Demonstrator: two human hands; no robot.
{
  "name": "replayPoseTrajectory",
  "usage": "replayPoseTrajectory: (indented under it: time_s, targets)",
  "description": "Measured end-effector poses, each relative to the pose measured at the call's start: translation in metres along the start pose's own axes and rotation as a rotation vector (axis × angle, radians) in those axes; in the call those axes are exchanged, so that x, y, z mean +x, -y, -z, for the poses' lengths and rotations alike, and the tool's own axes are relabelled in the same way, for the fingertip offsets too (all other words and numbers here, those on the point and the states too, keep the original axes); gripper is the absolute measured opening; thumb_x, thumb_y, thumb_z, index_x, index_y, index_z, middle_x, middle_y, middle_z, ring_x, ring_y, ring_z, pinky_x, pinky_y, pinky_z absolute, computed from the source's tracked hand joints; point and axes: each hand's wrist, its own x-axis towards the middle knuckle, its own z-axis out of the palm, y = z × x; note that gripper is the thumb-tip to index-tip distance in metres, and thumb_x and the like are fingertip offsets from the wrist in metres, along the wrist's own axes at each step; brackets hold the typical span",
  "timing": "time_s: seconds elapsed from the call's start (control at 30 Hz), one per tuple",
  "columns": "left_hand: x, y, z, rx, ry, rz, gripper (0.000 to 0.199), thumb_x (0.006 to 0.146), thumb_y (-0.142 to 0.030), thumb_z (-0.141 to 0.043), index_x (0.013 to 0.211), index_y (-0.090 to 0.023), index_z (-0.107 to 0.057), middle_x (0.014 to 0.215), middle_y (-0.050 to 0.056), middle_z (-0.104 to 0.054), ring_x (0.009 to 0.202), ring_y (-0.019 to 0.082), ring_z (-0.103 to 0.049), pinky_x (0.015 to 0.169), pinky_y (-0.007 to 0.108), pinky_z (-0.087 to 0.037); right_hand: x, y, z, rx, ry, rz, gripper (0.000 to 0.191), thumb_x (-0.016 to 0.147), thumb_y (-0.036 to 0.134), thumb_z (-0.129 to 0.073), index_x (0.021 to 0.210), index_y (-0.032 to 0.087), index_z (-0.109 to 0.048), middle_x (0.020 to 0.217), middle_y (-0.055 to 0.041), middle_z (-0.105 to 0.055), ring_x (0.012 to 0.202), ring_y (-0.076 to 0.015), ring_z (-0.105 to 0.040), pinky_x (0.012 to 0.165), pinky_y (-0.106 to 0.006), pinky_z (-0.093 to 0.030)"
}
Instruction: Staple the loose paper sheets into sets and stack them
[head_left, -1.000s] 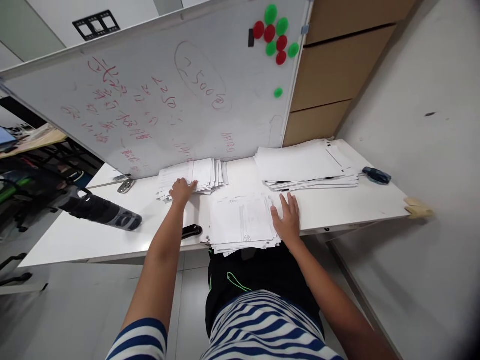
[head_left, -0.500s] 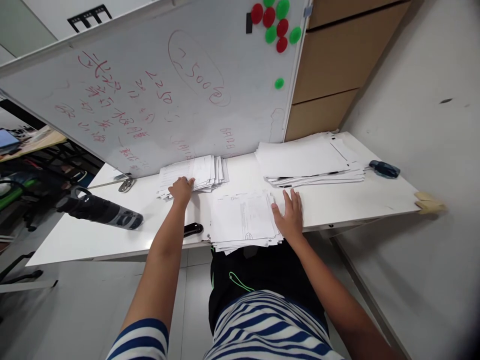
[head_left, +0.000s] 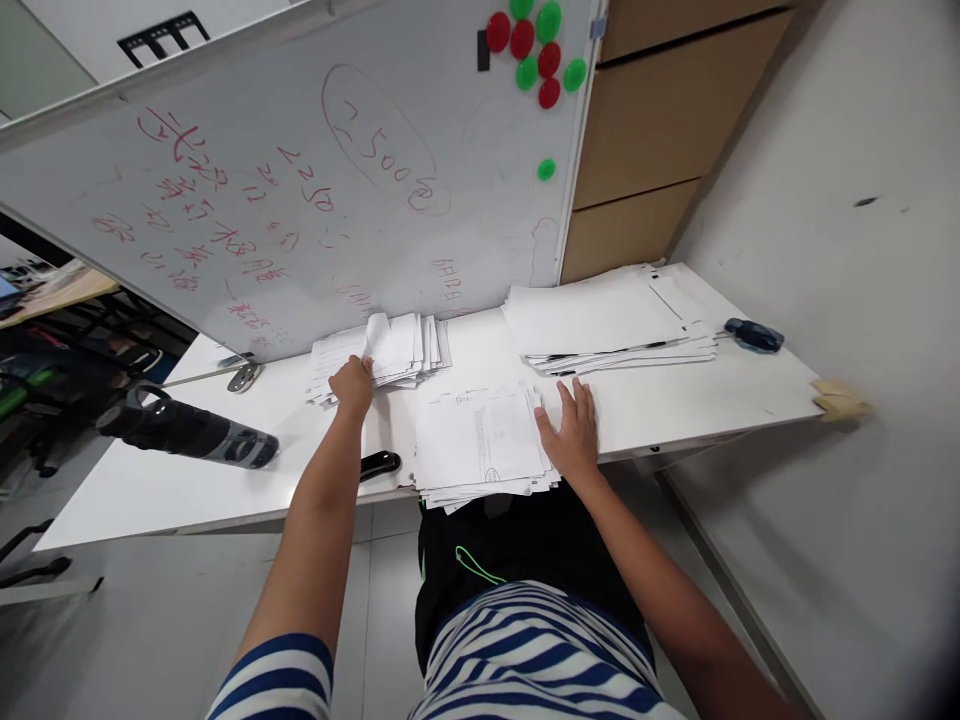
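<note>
Behind our white table (head_left: 690, 400) we have a whiteboard (head_left: 262, 225) with red writing. On the table lies the wide blank-topped paper stack (head_left: 592, 315) to our right; the printed stack (head_left: 484, 440) sits at the front edge before us, the left stack (head_left: 433, 345) near the board. Our hands are well apart: the right hand (head_left: 576, 435) spreads open beside the printed stack; the left hand (head_left: 351, 385) pinches the left stack's curling top sheet (head_left: 377, 334).

White desk (head_left: 697, 410) against a whiteboard (head_left: 300, 210), pale wall (head_left: 847, 300) at right, grey floor (head_left: 187, 620).
</note>
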Motion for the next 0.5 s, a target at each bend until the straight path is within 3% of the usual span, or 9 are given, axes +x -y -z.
replayPoseTrajectory:
  time_s: [0.13, 0.27, 0.5]
  targets:
    - [0.006, 0.007, 0.002, -0.084, -0.051, 0.050, 0.043, 0.097, -0.038, -0.034, 0.129, -0.014, -0.049, 0.101, 0.020, -0.070, 0.095, 0.035, -0.066, 0.075, 0.040, -0.042, 0.001, 0.001, -0.001, -0.019, -0.029, 0.019, 0.059, 0.095, 0.048, -0.047, 0.145, 0.018, -0.038, 0.158, -0.0179, -0.031, 0.149, -0.0343, -0.022, 0.115, -0.059, -0.031]
    - [0.007, 0.018, 0.009, -0.207, -0.092, 0.085, 0.059, 0.091, -0.030, -0.045, 0.146, -0.016, -0.033, 0.105, 0.017, -0.070, 0.099, 0.035, -0.066, 0.078, 0.042, -0.044, 0.002, 0.002, 0.000, -0.027, -0.027, 0.021, 0.058, 0.096, 0.049, -0.046, 0.144, 0.018, -0.040, 0.157, -0.0176, -0.033, 0.148, -0.0346, -0.023, 0.114, -0.059, -0.032]
    - [-0.030, 0.028, 0.027, -0.476, -0.188, 0.176, 0.061, 0.089, -0.036, -0.050, 0.146, -0.024, -0.032, 0.122, 0.011, -0.065, 0.105, 0.030, -0.064, 0.087, 0.041, -0.046, 0.000, 0.001, 0.000, -0.010, -0.017, 0.026, 0.058, 0.095, 0.049, -0.047, 0.144, 0.017, -0.041, 0.157, -0.0186, -0.033, 0.148, -0.0341, -0.023, 0.115, -0.058, -0.032]
